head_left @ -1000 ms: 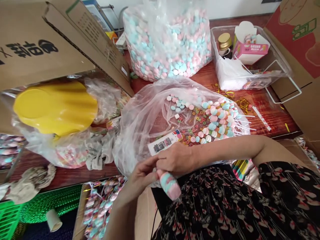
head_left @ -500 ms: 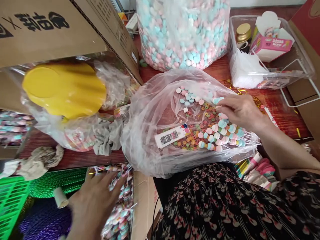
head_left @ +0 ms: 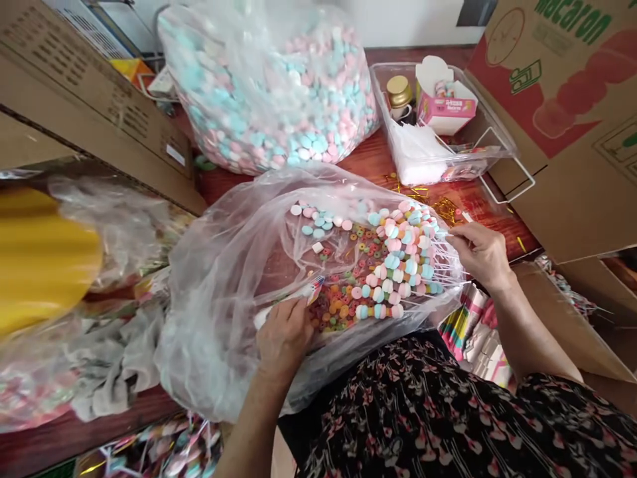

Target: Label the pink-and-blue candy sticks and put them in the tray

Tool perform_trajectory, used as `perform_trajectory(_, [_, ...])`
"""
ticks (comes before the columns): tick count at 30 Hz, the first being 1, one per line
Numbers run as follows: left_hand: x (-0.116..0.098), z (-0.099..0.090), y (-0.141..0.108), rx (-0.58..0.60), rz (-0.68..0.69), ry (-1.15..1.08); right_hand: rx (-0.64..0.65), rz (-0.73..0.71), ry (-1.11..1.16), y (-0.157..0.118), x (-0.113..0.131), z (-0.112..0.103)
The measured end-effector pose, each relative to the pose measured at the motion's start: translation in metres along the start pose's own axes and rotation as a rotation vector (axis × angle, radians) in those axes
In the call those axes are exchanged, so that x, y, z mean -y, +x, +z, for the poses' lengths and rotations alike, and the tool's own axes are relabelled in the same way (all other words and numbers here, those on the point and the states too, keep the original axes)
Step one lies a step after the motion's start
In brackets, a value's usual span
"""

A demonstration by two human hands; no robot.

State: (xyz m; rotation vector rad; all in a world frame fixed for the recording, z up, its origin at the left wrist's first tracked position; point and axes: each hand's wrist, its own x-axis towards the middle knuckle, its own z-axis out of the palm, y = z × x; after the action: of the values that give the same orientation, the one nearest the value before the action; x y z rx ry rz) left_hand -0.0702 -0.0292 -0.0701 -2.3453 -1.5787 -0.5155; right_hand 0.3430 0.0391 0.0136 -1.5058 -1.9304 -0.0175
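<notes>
While the reddish-brown table [head_left: 365, 158] runs beneath nearly everything, a printed cardboard box [head_left: 562, 192] stands at its right end and a second carton [head_left: 124, 126] juts in at the upper left. At the back sits a bulging clear sack [head_left: 279, 99] full of pink, blue and white sweets, and in front of it lies a crumpled, spread-out plastic bag [head_left: 213, 265]. A clear tub [head_left: 485, 109] stands at the right rear, and a yellow object [head_left: 44, 259] is cut off by the left edge. On the right part of the plastic bag the candy skewers [head_left: 398, 255] lie heaped together, their sticks pointing mostly right. The right hand [head_left: 482, 255] is at those stick ends, thumb and fingers pinching a white stick [head_left: 448, 234]. The left hand [head_left: 286, 332], fingers bent, lies over a white printed pack [head_left: 316, 290]; whether it grips or merely touches this cannot be told. Inside the tub are a pink box [head_left: 445, 113] and a gold-lidded jar [head_left: 399, 93]. Loose disc sweets [head_left: 321, 222] lie beyond the left hand, a white cube [head_left: 317, 247] just beside them, and many small ring sweets [head_left: 338, 302] are scattered between the left hand and the skewers.
</notes>
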Motion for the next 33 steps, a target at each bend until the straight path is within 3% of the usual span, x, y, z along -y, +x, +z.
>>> perform_trajectory(5, [0.001,0.003,-0.002,-0.054,-0.128,-0.182,0.134,-0.096,-0.080,-0.008,0.002,0.008])
perform_trajectory(12, [-0.001,0.001,0.006,-0.147,-0.257,-0.322,0.220,-0.046,-0.175,-0.019,-0.004,0.025])
perform_trajectory(15, [-0.004,-0.002,0.008,-0.157,-0.286,-0.293,0.196,-0.048,-0.092,-0.023,-0.007,0.031])
perform_trajectory(21, [-0.016,-0.004,0.002,0.046,-0.302,-0.137,-0.029,0.005,0.105,-0.029,-0.010,0.027])
perform_trajectory(25, [-0.019,-0.003,0.003,0.010,-0.407,-0.217,-0.140,0.024,0.221,-0.031,0.007,0.020])
perform_trajectory(29, [-0.015,-0.002,0.004,-0.096,-0.517,-0.407,-0.121,-0.078,0.246,-0.027,0.035,0.016])
perform_trajectory(33, [-0.009,-0.006,-0.002,0.006,-0.457,-0.366,-0.015,-0.188,0.191,-0.023,0.054,0.021])
